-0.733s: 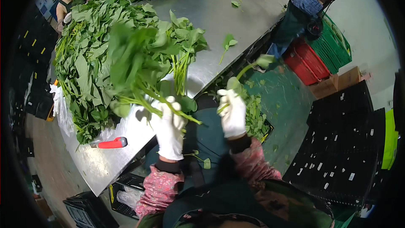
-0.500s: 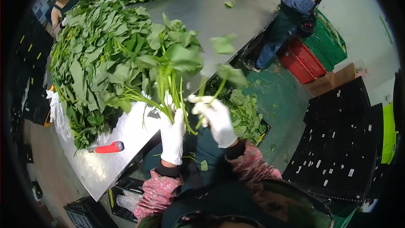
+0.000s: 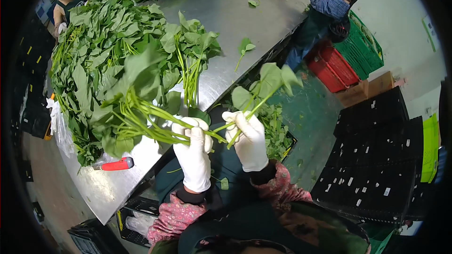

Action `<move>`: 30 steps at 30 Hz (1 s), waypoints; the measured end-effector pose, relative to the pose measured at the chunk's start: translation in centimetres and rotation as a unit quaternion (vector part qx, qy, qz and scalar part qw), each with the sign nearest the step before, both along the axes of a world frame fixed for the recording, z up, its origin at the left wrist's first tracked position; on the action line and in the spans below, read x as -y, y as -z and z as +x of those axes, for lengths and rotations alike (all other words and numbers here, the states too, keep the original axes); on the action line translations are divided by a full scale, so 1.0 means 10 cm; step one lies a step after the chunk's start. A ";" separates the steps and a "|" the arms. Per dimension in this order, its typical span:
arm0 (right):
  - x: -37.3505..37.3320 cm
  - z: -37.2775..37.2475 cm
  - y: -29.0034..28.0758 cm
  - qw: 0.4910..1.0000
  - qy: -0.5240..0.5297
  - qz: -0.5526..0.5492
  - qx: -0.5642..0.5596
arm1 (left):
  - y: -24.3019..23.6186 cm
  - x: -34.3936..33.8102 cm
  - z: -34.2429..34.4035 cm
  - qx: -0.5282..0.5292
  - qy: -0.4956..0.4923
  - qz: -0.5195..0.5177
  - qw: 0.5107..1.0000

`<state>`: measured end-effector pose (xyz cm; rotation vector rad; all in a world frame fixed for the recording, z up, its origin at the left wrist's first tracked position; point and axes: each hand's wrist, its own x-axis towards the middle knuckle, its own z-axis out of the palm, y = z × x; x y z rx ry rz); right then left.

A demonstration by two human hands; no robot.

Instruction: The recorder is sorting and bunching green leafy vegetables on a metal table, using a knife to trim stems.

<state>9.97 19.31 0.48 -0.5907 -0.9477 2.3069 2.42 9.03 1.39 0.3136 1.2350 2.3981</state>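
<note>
White-gloved left hand (image 3: 193, 148), mine: fingers closed round a leafy bunch (image 3: 141, 106), foliage toward ten o'clock; right hand (image 3: 249, 141), likewise gloved: fingers pinched on a sprig (image 3: 270, 81), leaves toward one o'clock. Step, I judge: gathering sprigs into bunches; adding this one calls for easing my left fingers and levelling the stem ends (image 3: 220, 138).

I am in what looks like a vegetable-packing workroom: leafy greens (image 3: 106, 51) heap the metal counter (image 3: 230, 14), black crates (image 3: 365, 160) stand stacked right, and co-workers (image 3: 339, 7) stand far left and far right.
</note>
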 end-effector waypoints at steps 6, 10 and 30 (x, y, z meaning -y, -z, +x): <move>-0.22 0.09 0.03 0.994 0.095 0.061 0.011 | -0.15 0.15 -0.31 0.099 -0.181 0.026 0.978; -1.03 0.58 0.53 0.969 0.062 0.128 0.200 | -0.21 0.85 -1.03 -0.006 -0.300 0.043 0.953; -0.46 -1.06 0.69 0.931 -0.141 0.256 0.219 | 0.54 0.88 -0.79 0.099 -0.057 0.052 0.992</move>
